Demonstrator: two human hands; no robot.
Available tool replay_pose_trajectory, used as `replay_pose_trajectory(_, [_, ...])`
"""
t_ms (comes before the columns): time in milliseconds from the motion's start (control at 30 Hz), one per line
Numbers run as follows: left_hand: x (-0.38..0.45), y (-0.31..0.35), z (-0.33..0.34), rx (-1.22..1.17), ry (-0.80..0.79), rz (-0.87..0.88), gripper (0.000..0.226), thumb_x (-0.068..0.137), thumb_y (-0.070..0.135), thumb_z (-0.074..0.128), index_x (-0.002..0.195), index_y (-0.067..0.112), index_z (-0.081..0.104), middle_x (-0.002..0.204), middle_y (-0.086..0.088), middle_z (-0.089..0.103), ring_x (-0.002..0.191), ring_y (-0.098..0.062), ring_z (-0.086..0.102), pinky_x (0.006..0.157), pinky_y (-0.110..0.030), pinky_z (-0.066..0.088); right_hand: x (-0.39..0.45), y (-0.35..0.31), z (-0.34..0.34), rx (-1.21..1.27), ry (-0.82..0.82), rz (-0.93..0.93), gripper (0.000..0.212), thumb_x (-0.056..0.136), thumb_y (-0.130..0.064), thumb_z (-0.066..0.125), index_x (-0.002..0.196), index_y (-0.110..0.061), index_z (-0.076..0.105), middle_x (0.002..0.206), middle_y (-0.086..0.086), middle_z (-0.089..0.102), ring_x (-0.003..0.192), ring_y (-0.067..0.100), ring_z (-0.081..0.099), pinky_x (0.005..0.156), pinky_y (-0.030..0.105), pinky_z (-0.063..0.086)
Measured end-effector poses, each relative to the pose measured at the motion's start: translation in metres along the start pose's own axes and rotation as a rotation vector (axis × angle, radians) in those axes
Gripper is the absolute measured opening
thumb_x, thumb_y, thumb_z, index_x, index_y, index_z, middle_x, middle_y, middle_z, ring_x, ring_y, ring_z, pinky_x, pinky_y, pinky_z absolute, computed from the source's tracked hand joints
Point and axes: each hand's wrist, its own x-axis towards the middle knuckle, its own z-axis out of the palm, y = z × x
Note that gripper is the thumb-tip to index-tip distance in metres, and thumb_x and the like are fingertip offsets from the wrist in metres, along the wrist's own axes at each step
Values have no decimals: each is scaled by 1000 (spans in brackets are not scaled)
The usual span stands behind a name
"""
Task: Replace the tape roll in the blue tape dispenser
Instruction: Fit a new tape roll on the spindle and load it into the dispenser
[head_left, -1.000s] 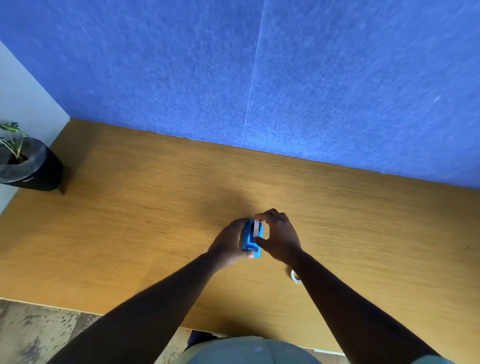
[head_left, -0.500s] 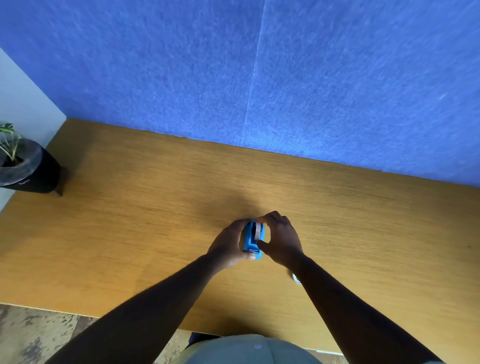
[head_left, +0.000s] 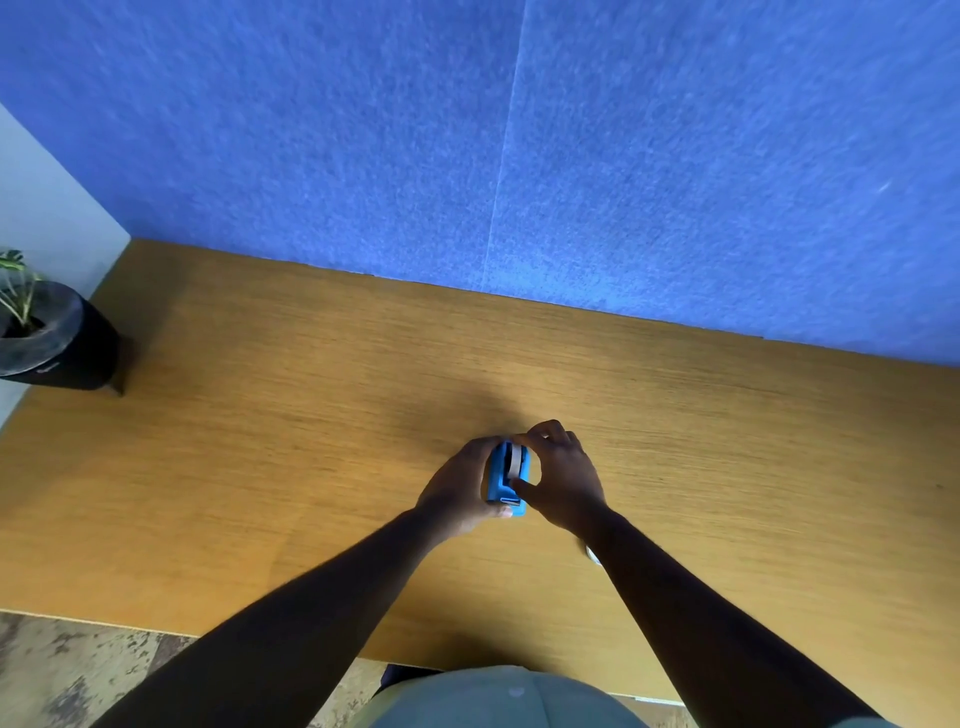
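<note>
The blue tape dispenser (head_left: 501, 480) rests on the wooden table (head_left: 260, 441) between both hands. My left hand (head_left: 457, 491) wraps around its left side and holds it. My right hand (head_left: 563, 478) pinches the tape roll (head_left: 515, 461), a pale ring sitting low in the dispenser's slot, with thumb and fingers around its edge. A second small white roll (head_left: 592, 555) lies on the table, mostly hidden behind my right forearm.
A black pot with a green plant (head_left: 47, 340) stands at the table's far left edge. A blue felt partition (head_left: 519, 156) rises along the back of the table. The near table edge runs just in front of my torso.
The tape roll stood above the dispenser's top one second ago and now sits lower, inside the slot. My right hand has followed it down. The left hand has kept its hold.
</note>
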Motion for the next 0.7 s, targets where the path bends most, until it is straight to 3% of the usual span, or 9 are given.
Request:
replay_pose_trajectory(200, [-4,4,-2,16,-7,89,113,68,24,92,153,36,18,159,14,31,142,-11,39,104,-22,38,-5,3,-1,36,22,-17,68,84,-31,86,145,-26,59,144,-1,58,129,19,56,96,32,55])
replay_pose_trajectory(333, [-5,6,-4,31,-2,134,105,71,25,90,151,38,22,157,16,35,140,-10,43,102,-18,36,-8,5,-3,48,25,-13,65,84,-31,86,144,-22,61,144,-1,58,128,18,57,97,31,56])
replay_pose_trajectory(467, [-6,4,-3,52,20,137,98,73,26,88,149,38,28,155,16,40,139,-10,44,108,-23,38,-15,7,-1,69,41,4,68,80,-34,90,141,-23,62,140,-3,59,124,16,59,95,31,58])
replay_pose_trajectory(567, [-5,2,-5,75,22,158,92,75,25,87,148,36,32,153,15,43,139,-9,44,112,-28,41,-23,12,2,167,102,91,59,76,-32,93,129,-23,68,125,-8,63,103,10,66,80,28,61])
replay_pose_trajectory(700, [-5,0,-6,72,12,167,89,78,23,84,150,33,33,154,14,42,140,-7,42,112,-26,38,-30,14,10,409,98,321,21,82,-24,83,101,-22,75,87,-16,70,77,8,69,64,25,55])
